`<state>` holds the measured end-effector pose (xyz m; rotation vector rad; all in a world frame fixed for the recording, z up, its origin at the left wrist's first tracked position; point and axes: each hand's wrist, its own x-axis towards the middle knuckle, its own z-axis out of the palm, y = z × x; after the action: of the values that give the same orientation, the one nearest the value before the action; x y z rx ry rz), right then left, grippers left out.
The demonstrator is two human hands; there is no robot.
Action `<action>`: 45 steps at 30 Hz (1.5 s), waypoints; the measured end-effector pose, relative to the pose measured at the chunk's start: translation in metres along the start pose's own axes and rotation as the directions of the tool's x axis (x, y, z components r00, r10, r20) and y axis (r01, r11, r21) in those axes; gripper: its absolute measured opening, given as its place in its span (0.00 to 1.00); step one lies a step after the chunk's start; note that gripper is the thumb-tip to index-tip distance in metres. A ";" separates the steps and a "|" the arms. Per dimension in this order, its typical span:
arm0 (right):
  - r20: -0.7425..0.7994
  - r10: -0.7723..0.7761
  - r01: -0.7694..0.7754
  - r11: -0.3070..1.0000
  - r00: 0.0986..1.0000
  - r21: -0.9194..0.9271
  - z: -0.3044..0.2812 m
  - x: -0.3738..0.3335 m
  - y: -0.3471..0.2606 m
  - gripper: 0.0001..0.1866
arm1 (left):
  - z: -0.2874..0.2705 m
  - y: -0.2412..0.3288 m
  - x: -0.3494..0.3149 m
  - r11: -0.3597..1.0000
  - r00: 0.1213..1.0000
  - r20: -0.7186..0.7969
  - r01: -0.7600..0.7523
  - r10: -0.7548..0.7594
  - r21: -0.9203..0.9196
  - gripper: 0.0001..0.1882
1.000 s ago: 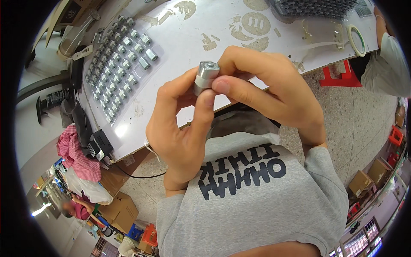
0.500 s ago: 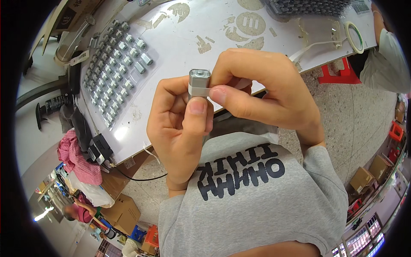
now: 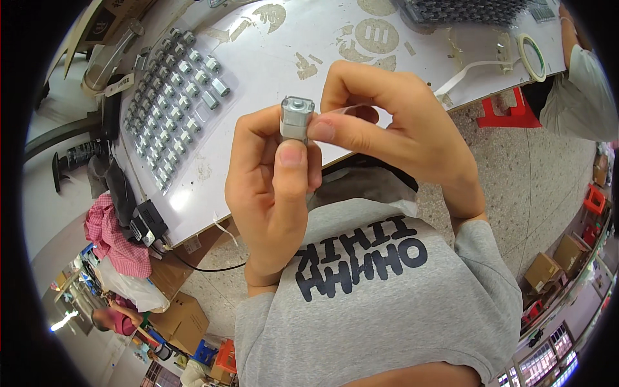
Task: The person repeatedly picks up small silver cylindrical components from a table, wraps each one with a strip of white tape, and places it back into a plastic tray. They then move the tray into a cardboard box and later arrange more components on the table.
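Upright between the thumb and fingers of my left hand point(image 3: 274, 187) is a small silver electric motor point(image 3: 296, 111), its end face with a round boss turned up. A band of white tape point(image 3: 293, 131) lies across its body just above my left thumb. My right hand point(image 3: 400, 132) is closed in a pinch at the motor's right side, its thumb tip against the tape's edge. A thin pale strip shows between the right thumb and forefinger; its far end is hidden by the fingers.
A clear plastic tray point(image 3: 225, 100) of several similar motors, many with white bands, lies on the white table point(image 3: 258, 71) at left. A tape roll point(image 3: 532, 58) with a strip pulled out is at far right, below more stacked motors point(image 3: 464, 13). A red stool point(image 3: 509, 113) stands beyond the edge.
Both hands and the motor have shifted slightly up. The tape that stretched from the motor to my right thumb now lies against the motor's side, and the right thumb has moved slightly left.
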<state>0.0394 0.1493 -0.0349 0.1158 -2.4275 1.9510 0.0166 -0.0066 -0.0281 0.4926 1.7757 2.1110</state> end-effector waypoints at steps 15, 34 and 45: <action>-0.060 -0.152 0.150 0.988 0.987 -0.030 -0.002 -0.002 0.003 0.10 | -0.001 -0.002 0.013 0.781 0.948 0.076 -0.298 0.308 0.548 0.19; -0.115 -0.120 0.135 0.982 0.986 0.133 -0.004 -0.006 -0.003 0.09 | 0.006 -0.011 0.016 0.743 0.880 0.144 -0.461 0.452 0.486 0.20; -0.093 -0.220 0.228 0.970 0.971 0.085 -0.006 -0.006 0.008 0.10 | 0.006 0.010 0.010 0.672 0.949 0.215 -0.314 0.230 0.670 0.23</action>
<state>0.0443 0.1570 -0.0415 0.2915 -2.1640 1.9293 0.0104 0.0016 -0.0169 1.1105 2.5363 1.4272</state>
